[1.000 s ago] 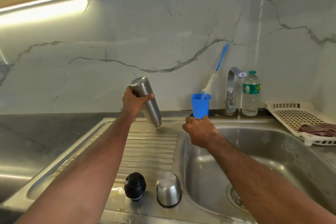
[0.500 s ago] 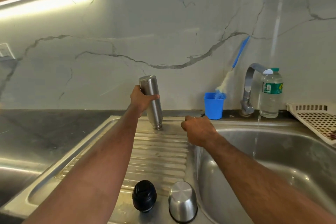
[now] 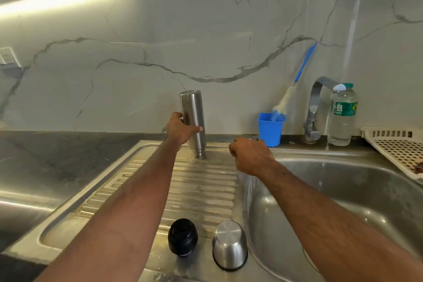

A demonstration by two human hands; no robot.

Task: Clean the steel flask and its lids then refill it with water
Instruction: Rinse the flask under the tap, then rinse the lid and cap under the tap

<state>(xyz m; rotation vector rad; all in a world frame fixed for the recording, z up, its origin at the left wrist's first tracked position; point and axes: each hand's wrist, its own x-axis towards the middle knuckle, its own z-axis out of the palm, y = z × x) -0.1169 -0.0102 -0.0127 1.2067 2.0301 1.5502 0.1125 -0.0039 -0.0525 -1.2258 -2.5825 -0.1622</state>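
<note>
Left hand grips steel flask, inverted, mouth down on ribbed drainboard. Right hand curled into fist above sink edge, holds nothing visible. Black lid and steel cup lid stand near front of drainboard, side by side.

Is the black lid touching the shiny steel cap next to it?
Apart. The head view shows bare draining board between the black lid and the steel cap.

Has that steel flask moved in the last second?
Yes. The steel flask, gripped by the left hand, has come down mouth-first onto the ridged drainboard and stands nearly upright now.
</note>
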